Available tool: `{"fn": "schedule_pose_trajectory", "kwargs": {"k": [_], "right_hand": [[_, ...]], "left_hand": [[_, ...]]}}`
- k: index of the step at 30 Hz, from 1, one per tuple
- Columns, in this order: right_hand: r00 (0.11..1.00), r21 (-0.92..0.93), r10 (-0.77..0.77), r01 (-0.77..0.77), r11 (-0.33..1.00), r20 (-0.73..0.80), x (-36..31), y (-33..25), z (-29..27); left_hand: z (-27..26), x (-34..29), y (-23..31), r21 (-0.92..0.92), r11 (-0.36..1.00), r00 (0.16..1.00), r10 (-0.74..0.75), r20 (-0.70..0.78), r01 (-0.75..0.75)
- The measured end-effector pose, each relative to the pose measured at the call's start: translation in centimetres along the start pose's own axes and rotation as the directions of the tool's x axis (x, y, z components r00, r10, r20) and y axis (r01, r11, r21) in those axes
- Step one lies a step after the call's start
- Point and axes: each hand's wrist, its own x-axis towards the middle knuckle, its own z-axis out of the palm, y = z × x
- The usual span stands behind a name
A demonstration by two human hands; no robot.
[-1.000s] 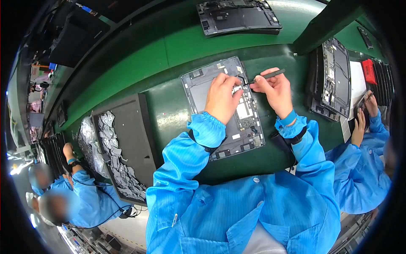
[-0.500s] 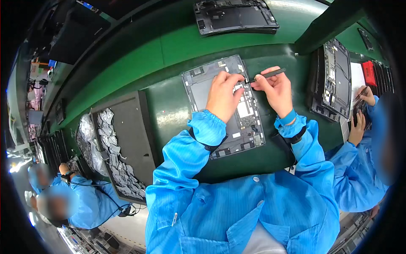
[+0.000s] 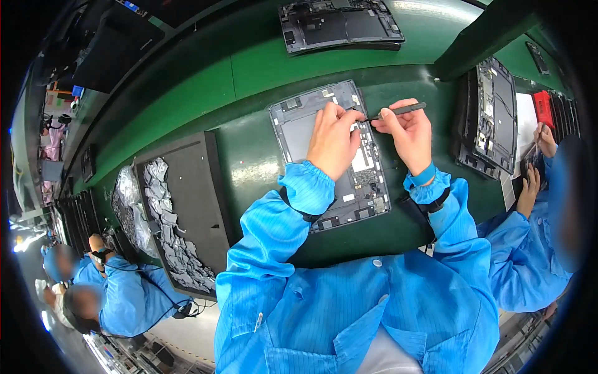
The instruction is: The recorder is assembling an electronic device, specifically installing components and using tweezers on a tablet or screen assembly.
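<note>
An opened tablet (image 3: 296,134), its grey inner housing and circuit board (image 3: 369,171) exposed, lies on the green bench in front of me. Over its upper right part is my left hand (image 3: 335,137), with bent fingers drawn together at the edge of the board. Anything between those fingertips is too small or hidden to make out. Just right of the tablet, my right hand (image 3: 408,134) pinches slim black tweezers (image 3: 408,108). Their thin tip points left and meets the board edge beside my left fingertips.
Left of the tablet stands a black tray (image 3: 208,181) with crumpled grey strips (image 3: 163,199), beside clear plastic bags (image 3: 129,193). More opened tablets (image 3: 339,28) are stacked behind, and another stack (image 3: 489,118) at right. A co-worker's hands (image 3: 529,184) work beyond it. A dark post (image 3: 486,37) rises at back right.
My right hand and the tweezers have shifted very slightly right. My left fingers have moved a little over the same spot of the board. The tablet stack behind appears slightly further left.
</note>
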Motion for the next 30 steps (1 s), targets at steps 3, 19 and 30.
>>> {"fn": "schedule_pose_trajectory", "kwargs": {"k": [3, 19, 30], "right_hand": [[1.000, -0.020, 0.016, -0.016, 1.000, 0.021, 0.1, 0.5, -0.2], [0.986, -0.124, -0.160, 0.166, 0.978, 0.056, 0.1, -1.8, -1.6], [0.799, -0.697, -0.271, 0.602, 0.390, 0.538, -0.1, -4.1, -1.3]], "left_hand": [[0.2, 0.1, -0.1, -0.008, 1.000, 1.000, -0.006, 0.005, 0.006], [0.3, 0.4, -0.6, -0.006, 0.999, 0.999, 0.054, -0.003, -0.054], [0.4, 0.3, -0.1, 0.030, 0.999, 0.999, 0.018, -0.030, -0.017]]}}
